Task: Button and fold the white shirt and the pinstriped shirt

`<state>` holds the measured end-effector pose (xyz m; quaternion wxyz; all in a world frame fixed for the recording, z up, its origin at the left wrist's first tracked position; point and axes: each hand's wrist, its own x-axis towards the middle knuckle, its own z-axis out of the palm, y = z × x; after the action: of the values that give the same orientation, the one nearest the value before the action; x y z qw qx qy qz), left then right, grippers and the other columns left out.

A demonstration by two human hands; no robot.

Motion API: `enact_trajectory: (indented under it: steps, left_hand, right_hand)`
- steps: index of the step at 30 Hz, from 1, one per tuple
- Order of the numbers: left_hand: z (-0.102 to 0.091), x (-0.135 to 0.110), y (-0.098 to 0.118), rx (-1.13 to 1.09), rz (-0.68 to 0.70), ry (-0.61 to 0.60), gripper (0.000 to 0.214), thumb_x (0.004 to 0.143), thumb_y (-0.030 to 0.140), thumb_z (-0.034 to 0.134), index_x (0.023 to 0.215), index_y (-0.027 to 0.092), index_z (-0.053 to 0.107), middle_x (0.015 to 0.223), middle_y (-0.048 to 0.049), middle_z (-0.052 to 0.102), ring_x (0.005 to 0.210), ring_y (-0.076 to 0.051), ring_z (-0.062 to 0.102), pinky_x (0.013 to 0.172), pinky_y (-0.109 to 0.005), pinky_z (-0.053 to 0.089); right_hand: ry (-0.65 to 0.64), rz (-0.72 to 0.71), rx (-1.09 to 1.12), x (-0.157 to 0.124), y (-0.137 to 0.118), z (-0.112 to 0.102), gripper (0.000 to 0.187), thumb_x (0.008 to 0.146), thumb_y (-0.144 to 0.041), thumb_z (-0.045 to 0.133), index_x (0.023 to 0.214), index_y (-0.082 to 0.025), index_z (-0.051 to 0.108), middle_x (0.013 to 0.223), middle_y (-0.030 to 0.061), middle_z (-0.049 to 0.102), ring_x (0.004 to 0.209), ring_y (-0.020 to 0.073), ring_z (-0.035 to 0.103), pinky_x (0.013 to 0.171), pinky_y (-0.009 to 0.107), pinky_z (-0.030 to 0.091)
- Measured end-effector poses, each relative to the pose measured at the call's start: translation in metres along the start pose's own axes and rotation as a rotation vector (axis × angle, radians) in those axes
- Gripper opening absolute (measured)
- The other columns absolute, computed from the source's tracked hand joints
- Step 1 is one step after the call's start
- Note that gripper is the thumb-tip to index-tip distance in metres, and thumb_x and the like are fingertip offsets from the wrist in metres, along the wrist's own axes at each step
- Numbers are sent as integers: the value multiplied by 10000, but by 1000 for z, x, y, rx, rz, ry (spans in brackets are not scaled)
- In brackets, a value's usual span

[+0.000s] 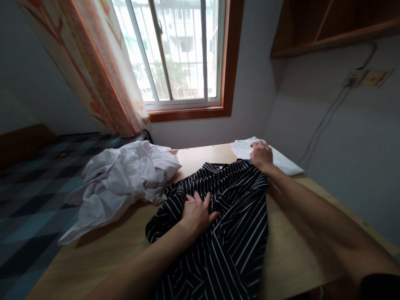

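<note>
A black shirt with white stripes (240, 233) lies spread over the wooden table, its collar towards the window and its lower part running out of view at the bottom. My left hand (197, 214) rests on the upper part of the shirt, fingers spread and pressing flat. Up at the shirt's far right shoulder is my right hand (261, 156), its fingers curled in on the fabric edge; the fingertips are partly hidden. Just beyond that hand, a folded white garment (283, 161) lies at the table's back right corner.
Crumpled white clothing (131, 171) is heaped at the table's left side and hangs over its edge. A checked bed (25, 200) adjoins on the left. The wooden tabletop (200, 155) reaches the wall under the window. A cable (325, 114) runs down the right wall.
</note>
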<state>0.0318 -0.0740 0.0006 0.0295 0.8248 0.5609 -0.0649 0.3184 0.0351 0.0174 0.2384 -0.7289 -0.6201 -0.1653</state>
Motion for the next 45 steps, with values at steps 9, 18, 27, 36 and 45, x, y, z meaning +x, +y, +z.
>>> enact_trajectory:
  steps: [9,18,27,36,45]
  left_hand:
    - [6,58,-37,18,227,251,561,979,430,356,1499,223,314,1527,-112,360,1400,-322,314,1097,-519,264]
    - [31,97,-66,-92,152,133,698,920,673,235,1502,293,305,1586,-41,215,1458,-343,153,1133,-639,77]
    - [28,106,-77,-72,62,147,710,921,652,257,1501,246,314,1588,-97,203,1452,-378,145,1102,-676,69]
    - [-4,115,-31,-100,108,108,719,818,363,562,1474,183,329,1517,-180,347,1401,-395,268,1100,-643,157]
    - [34,100,-30,-116,232,223,536,907,399,455,1429,281,419,1524,-96,356,1431,-313,236,1148,-537,153]
  right_hand:
    - [-432,-716,403,-126,-66,-9,242,945,-393,510,1012,-176,593,954,82,668,849,210,615,743,320,434]
    - [-379,-770,171,-106,48,-28,507,986,-514,334,635,-195,515,572,20,601,503,139,527,534,283,259]
    - [-419,-382,-88,-112,188,-44,574,843,-717,376,609,-228,564,664,75,648,639,216,592,594,304,328]
    - [-254,-229,36,-27,22,-34,306,897,-461,519,883,-193,666,949,115,683,898,252,602,768,351,430]
    - [-445,-246,370,-2,-117,68,156,864,-264,560,886,-200,702,990,77,701,926,218,623,802,318,449]
